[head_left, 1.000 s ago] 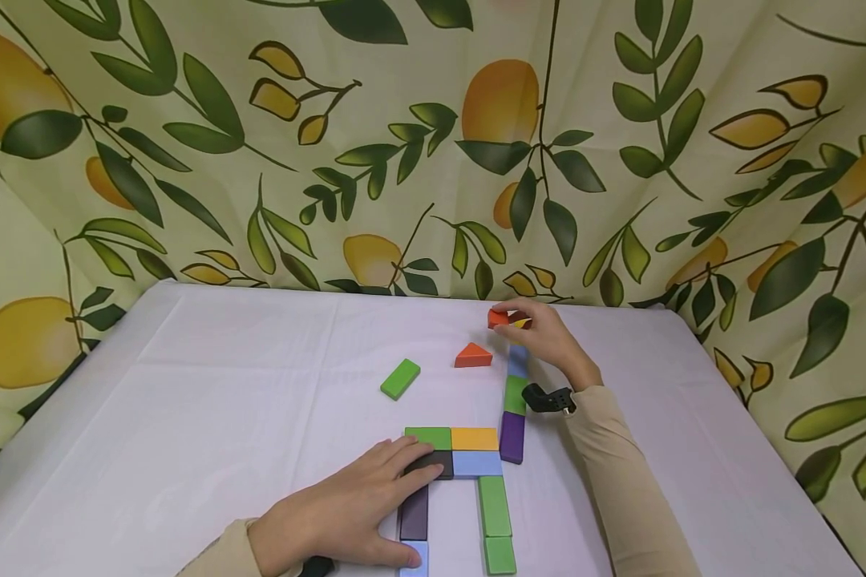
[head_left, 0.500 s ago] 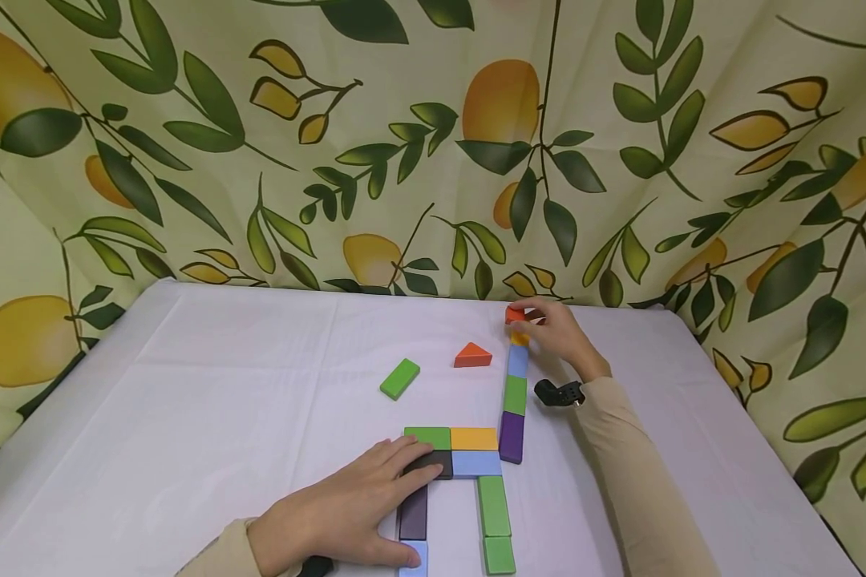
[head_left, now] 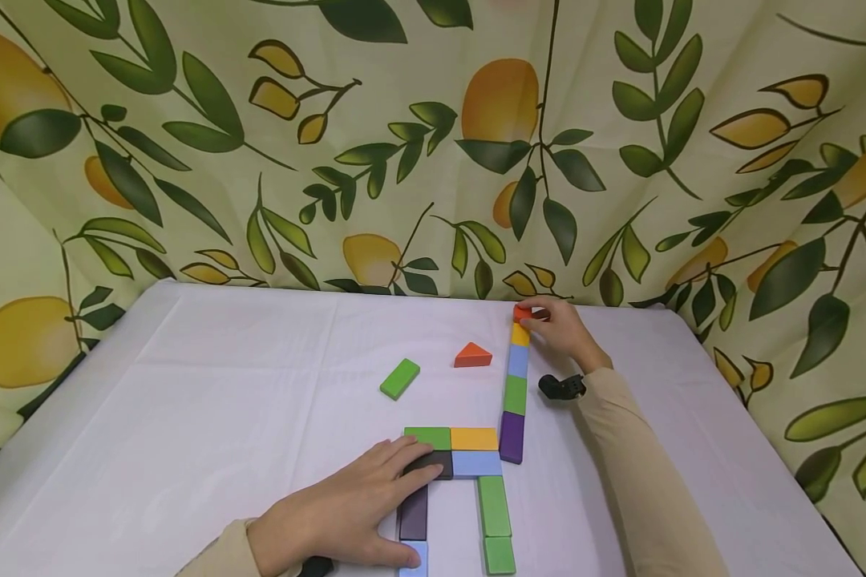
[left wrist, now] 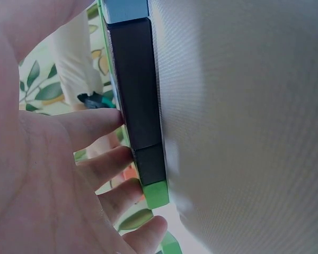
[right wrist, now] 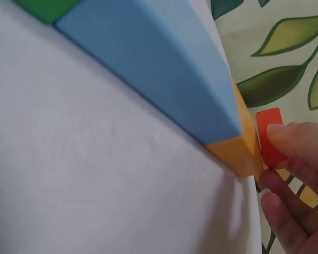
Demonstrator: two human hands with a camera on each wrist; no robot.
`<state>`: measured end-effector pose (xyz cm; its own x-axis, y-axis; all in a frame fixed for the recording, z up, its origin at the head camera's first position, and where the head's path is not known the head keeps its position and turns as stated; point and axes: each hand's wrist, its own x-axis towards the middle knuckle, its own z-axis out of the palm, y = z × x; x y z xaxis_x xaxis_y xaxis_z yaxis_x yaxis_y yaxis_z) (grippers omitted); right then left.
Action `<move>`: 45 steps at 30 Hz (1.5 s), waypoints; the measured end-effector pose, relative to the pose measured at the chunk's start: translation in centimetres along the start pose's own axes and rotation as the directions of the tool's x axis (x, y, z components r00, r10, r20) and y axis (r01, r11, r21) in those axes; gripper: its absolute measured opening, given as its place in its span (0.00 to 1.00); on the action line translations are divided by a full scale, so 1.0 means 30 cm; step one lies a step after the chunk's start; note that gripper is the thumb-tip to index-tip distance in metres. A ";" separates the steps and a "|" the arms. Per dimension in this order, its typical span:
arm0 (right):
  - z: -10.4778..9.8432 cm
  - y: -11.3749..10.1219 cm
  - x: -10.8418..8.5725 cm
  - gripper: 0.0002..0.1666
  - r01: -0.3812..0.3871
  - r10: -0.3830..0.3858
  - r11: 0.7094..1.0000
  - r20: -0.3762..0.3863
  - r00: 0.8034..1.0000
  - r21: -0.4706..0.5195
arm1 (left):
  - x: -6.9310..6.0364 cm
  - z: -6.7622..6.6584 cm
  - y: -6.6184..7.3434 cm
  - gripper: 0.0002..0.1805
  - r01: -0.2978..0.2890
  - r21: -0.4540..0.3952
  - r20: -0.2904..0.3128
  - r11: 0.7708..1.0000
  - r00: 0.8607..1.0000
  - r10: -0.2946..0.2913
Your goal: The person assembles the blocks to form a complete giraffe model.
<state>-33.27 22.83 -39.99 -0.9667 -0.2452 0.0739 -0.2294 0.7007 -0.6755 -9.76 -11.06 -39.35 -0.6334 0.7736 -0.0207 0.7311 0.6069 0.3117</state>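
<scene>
At the far end of a column of blocks, my right hand pinches a small red block between thumb and fingers. In the right wrist view that red block stands close to the yellow block's end; whether they touch I cannot tell. Nearer along the column lie blue, green and purple blocks. My left hand rests with extended fingers on the frame of blocks, over the black block and dark block. Its thumb lies on a light blue block.
A red triangular block and a loose green block lie on the white-covered table. Other frame blocks include a yellow one and a long green one. A patterned curtain hangs behind the table's far edge.
My right hand has carried the red block rightward, from left of the column to its far end beyond the yellow block. My left hand has stayed in place.
</scene>
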 end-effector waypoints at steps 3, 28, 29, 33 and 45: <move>-0.003 0.007 0.006 0.21 0.003 -0.003 1.000 0.000 1.000 -0.002 | 0.001 -0.001 0.000 0.45 0.000 -0.002 0.003 1.000 1.000 0.000; -0.011 0.017 0.037 0.21 -0.074 0.075 0.997 0.031 0.997 -0.038 | 0.003 0.004 -0.006 0.46 -0.006 -0.008 0.003 1.000 1.000 0.006; -0.010 0.016 0.036 0.21 -0.071 0.072 0.997 0.030 0.997 -0.037 | 0.003 0.004 -0.006 0.46 -0.005 -0.011 0.006 1.000 1.000 0.005; -0.006 0.015 0.036 0.19 -0.056 0.057 0.998 0.025 0.998 -0.035 | 0.004 0.004 -0.006 0.46 -0.002 -0.021 0.012 1.000 1.000 0.002; 0.002 0.036 0.040 0.19 0.007 -0.005 0.997 0.018 1.000 -0.073 | 0.005 0.003 -0.006 0.46 -0.002 -0.021 0.012 1.000 1.000 0.002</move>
<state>-34.68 23.26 -40.66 -0.9632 -0.2608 0.0646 -0.2436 0.7462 -0.6195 -9.96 -11.05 -39.49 -0.6286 0.7771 -0.0312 0.7269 0.6014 0.3317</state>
